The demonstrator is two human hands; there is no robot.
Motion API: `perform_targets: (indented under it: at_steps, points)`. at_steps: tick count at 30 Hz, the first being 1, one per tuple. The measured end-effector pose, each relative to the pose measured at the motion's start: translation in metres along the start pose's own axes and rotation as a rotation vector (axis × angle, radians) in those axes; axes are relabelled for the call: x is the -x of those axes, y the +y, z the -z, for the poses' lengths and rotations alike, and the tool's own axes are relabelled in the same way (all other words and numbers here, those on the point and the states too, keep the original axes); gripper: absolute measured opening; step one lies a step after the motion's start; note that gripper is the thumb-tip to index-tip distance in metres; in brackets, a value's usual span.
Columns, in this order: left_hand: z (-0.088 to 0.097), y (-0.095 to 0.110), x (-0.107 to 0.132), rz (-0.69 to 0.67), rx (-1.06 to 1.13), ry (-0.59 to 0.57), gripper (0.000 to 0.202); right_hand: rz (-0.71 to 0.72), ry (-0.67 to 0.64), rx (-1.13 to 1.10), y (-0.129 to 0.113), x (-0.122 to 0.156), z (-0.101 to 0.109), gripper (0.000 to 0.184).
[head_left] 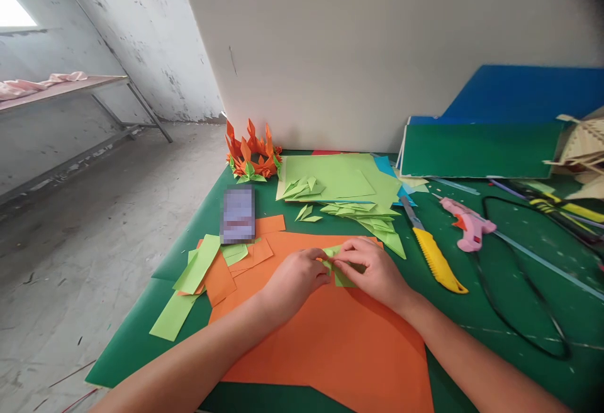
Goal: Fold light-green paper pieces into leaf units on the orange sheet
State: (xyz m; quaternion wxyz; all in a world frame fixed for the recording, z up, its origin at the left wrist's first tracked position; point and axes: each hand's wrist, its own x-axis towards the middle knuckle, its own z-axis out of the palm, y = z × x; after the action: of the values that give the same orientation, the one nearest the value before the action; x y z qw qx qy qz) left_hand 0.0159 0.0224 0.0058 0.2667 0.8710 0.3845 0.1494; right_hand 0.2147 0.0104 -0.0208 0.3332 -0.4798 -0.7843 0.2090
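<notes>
Both of my hands press on a small piece of light green paper (pixel 340 266) that lies on a large orange sheet (pixel 340 337). My left hand (pixel 296 279) pinches its left end with closed fingers. My right hand (pixel 372 269) covers the right part, fingers curled down onto the paper. Most of the piece is hidden under my fingers.
Folded green paper pieces (pixel 372 214) and green sheets (pixel 340 177) lie behind. An orange and green paper flower (pixel 252 155) stands at the back left. A yellow utility knife (pixel 436 259), a pink glue gun (pixel 467 224), its black cord (pixel 519 312), green strips (pixel 189 287) and a white board (pixel 377 54) surround the green table (pixel 141 331).
</notes>
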Motion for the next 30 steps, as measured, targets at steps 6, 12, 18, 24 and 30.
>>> perform_targets:
  at_steps: [6, 12, 18, 24, 30]
  points:
    - [0.000, 0.000, -0.001, 0.018, -0.025, -0.010, 0.024, 0.127, -0.043, 0.052, 0.001, 0.000, -0.002, 0.019]
    - [-0.002, 0.000, -0.001, 0.029, -0.026, 0.000, 0.023, 0.047, 0.094, 0.161, 0.014, -0.007, -0.001, 0.023]
    - [0.000, -0.003, 0.000, 0.042, 0.017, -0.014, 0.019, 0.119, 0.100, 0.141, 0.010, -0.003, 0.001, 0.022]
    - [0.000, -0.010, 0.001, -0.016, -0.011, -0.037, 0.029, 0.330, -0.126, 0.069, 0.002, -0.002, 0.007, 0.019]
    - [-0.003, -0.012, 0.000, 0.003, 0.066, -0.007, 0.025, 0.459, -0.250, -0.067, -0.007, 0.001, 0.005, 0.017]
